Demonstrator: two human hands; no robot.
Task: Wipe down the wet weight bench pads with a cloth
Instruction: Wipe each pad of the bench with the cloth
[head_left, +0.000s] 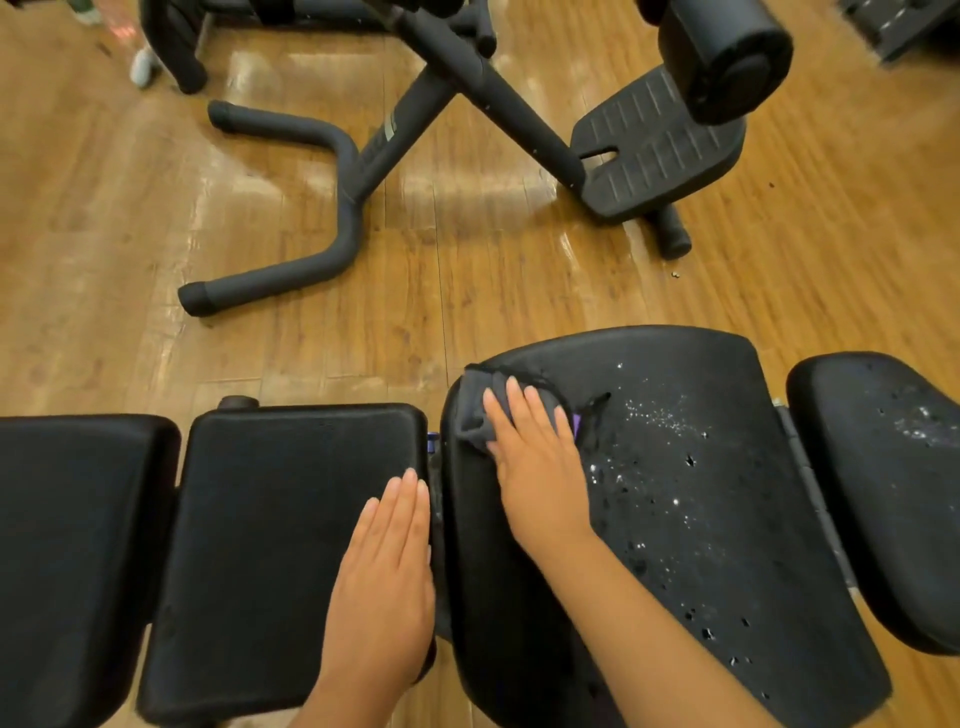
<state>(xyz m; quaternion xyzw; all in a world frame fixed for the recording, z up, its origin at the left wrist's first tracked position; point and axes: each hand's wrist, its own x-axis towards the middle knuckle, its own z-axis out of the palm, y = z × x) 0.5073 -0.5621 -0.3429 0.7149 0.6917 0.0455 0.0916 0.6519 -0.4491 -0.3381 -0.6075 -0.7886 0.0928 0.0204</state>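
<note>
A black weight bench runs across the bottom in several pads. The wide back pad (691, 499) carries scattered water droplets on its middle and right. My right hand (535, 457) presses flat on a dark grey cloth (480, 410) at that pad's far left corner. My left hand (387, 577) lies flat, fingers together, on the right edge of the dry seat pad (270, 519), holding nothing. A smaller pad (883, 467) at the right also shows droplets. Another black pad (67, 545) lies at the far left.
Beyond the bench on the wooden floor (104, 218) stands another machine with a curved black base tube (311, 208), a ribbed foot plate (654, 150) and a roller pad (727, 57). A person's white shoe (143, 67) shows at the top left.
</note>
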